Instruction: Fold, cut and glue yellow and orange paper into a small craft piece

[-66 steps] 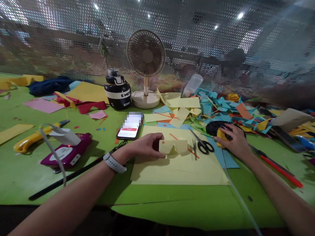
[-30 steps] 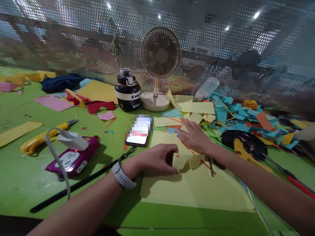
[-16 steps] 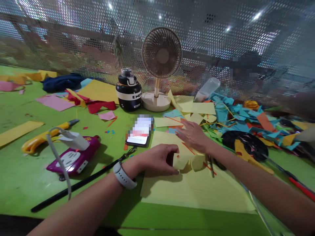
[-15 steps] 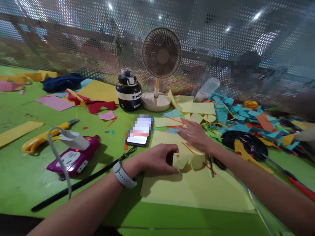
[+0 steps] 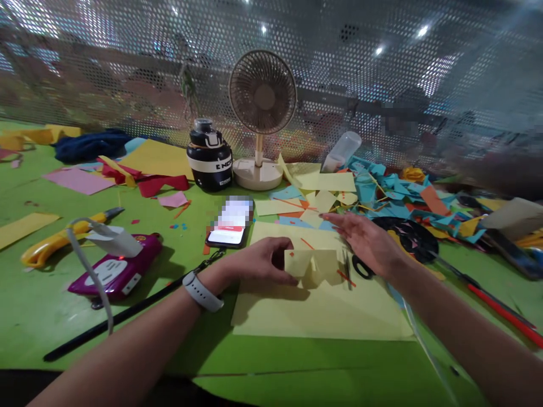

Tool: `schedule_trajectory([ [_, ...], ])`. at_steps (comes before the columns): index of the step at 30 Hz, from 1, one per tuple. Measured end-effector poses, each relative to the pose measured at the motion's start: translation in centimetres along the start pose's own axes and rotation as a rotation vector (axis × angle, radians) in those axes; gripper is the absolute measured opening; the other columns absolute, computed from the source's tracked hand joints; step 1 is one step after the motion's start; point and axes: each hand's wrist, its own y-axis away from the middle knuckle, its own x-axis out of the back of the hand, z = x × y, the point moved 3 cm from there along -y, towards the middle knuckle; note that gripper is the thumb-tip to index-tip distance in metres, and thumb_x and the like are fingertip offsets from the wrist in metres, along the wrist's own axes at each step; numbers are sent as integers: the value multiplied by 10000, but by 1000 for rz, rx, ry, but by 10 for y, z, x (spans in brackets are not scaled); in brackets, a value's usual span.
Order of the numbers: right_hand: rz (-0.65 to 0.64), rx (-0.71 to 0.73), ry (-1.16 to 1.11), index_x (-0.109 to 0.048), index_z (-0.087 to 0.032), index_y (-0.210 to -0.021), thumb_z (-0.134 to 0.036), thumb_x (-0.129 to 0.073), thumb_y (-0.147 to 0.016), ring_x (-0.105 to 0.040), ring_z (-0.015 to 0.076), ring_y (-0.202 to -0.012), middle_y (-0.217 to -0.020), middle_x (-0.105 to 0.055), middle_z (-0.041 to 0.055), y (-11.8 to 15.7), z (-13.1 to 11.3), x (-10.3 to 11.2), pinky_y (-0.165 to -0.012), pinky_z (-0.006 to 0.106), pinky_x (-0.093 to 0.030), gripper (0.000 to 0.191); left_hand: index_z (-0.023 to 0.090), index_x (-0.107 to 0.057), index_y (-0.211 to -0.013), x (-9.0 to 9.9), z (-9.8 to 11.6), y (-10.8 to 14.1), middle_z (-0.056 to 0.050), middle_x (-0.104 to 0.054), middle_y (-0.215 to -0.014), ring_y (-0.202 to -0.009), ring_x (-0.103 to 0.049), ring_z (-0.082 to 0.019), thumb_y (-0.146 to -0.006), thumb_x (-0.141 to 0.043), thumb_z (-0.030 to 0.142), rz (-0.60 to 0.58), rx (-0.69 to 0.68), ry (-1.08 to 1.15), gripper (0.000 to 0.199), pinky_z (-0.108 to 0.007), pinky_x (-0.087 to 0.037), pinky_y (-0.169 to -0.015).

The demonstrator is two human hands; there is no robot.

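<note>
My left hand (image 5: 265,260), with a pale watch band on the wrist, pinches the left end of a small folded yellow paper (image 5: 320,267) between thumb and fingers. That piece stands bent up above a large pale yellow sheet (image 5: 271,316). To its right, my right hand (image 5: 369,240) hovers with fingers stretched out and nothing visible in them. Scissors (image 5: 362,268) lie partly beneath the right hand, blades toward me. Thin orange paper strips, one near the blades (image 5: 347,277) and another behind the folded piece (image 5: 307,243), rest on the sheet.
A phone (image 5: 231,223), a black bottle (image 5: 210,158) and a desk fan (image 5: 263,96) stand beyond the sheet. Left are a purple power strip (image 5: 114,268) and a yellow-handled cutter (image 5: 63,240). Blue paper scraps (image 5: 377,186) pile at right, beside a black disc-shaped thing (image 5: 418,237).
My right hand has moved right and away from the orange strips, uncovering more of the scissors. My left hand still holds the folded paper. The whole view has shifted slightly.
</note>
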Motion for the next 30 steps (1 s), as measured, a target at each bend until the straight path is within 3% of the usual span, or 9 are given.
schedule_trajectory([
  [4, 15, 101, 70, -675, -254, -1119, -378, -351, -927, -408, 219, -1330, -1355, -560, 7, 24, -11, -7, -1143, 479, -211, 396, 182, -486, -815, -3, 0, -1, 29, -556, -665, -576, -509, -124, -619, -794, 360, -26, 42, 153, 406, -247, -358, -506],
  [9, -99, 168, 341, -585, -321, -1260, -490, -334, -958, -269, 242, -1399, -1493, -380, -21, 45, -11, -24, -1149, 526, -166, 427, 171, -495, -802, -4, 6, 0, 79, -474, -579, -517, -433, -87, -627, -791, 322, 24, 77, 133, 375, -224, -292, -473],
  [16, -195, 239, 528, -508, -348, -1335, -514, -333, -956, -160, 255, -1431, -1531, -299, -18, 54, -2, -45, -1140, 555, -196, 449, 184, -477, -760, -6, 8, 0, 98, -464, -534, -468, -419, -72, -629, -785, 241, 6, 37, 236, 340, -229, -291, -469],
  [21, -196, 321, 642, -443, -362, -1379, -462, -343, -970, -121, 253, -1438, -1546, -260, -21, 58, 5, -51, -1134, 573, -198, 432, 184, -470, -740, -5, 6, -1, 101, -445, -532, -463, -398, -63, -623, -784, 246, 43, 14, 198, 341, -228, -280, -462],
  [30, -108, 679, 1040, -372, -208, -1425, -374, -359, -971, -110, 294, -1425, -1536, -231, 121, 66, 2, -59, -1105, 587, -219, 483, 182, -468, -767, -6, 9, 0, 95, -448, -546, -481, -405, -67, -624, -772, 238, 20, -2, 223, 341, -230, -283, -464],
])
